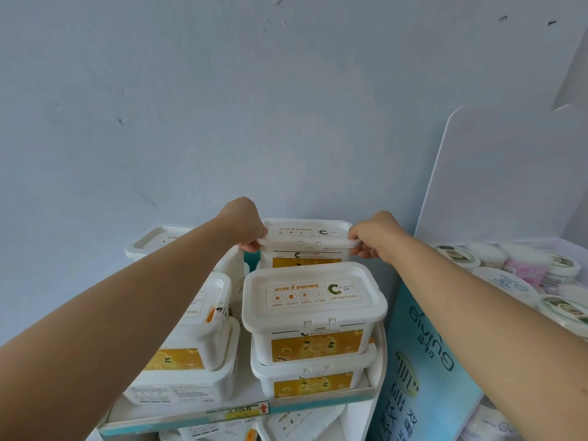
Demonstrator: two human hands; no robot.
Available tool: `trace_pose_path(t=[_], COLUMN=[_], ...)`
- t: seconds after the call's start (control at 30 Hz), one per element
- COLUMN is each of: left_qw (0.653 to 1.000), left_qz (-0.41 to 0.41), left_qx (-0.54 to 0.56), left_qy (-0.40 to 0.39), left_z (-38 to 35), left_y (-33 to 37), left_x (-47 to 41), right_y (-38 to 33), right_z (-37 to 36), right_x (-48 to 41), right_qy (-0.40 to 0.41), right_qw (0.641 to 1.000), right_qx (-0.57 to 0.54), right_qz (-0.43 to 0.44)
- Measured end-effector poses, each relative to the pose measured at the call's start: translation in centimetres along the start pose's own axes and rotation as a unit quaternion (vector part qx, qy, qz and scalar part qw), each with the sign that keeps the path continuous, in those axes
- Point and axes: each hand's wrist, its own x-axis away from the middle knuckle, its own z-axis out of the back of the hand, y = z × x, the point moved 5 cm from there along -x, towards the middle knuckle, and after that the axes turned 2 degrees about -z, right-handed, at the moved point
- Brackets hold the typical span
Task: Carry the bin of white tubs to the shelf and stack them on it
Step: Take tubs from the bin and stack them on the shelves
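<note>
The white tub (307, 240) sat at the back of the shelf (191, 418), its lid rim pinched by the left hand (246, 230) and right hand (375, 235), each grip closed on it. Stacking seemed underway; next, seating it squarely, then letting go.

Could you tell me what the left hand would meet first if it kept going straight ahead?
Probably the wall: the left hand grips the back tub at its rim, pointing toward it, though depth is unclear.
</note>
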Motion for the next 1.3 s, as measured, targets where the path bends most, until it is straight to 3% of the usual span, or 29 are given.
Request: trace_pose_path(t=[0.17,0.3,0.53,1.0,1.1,1.3], left_qw=[0.989,0.979,0.982,0.988,0.985,0.963], left_qz=[-0.079,-0.117,-0.129,-0.124,-0.132,-0.158], left_qx=[-0.124,-0.163,-0.139,-0.088,-0.113,-0.195], left_qy=[0.031,0.047,0.022,0.004,0.013,0.101], left_z=[0.1,-0.1,0.1,-0.4,-0.7,-0.1], left_y=[0.7,1.1,0.6,-0.7,-0.8,-0.1], left_x=[-0.4,-0.5,-1.3,-1.3,-0.9,1.3], right_y=[0.1,0.0,0.3,0.3,-0.1,-2.0], right_z=[0.0,-0.8,-1.0,-1.3,-1.4,-1.0], right_x=[-0.6,-0.4,-1.0,-3.5,-2.7,0.2], right_qy=[-0.029,-0.052,-0.034,-0.012,0.018,0.066], right_qw=[0.999,0.999,0.999,0.993,0.976,0.927], right_qx=[0.016,0.012,-0.003,0.098,0.184,0.306], right_qz=[0.004,-0.007,0.017,0.070,0.114,0.204])
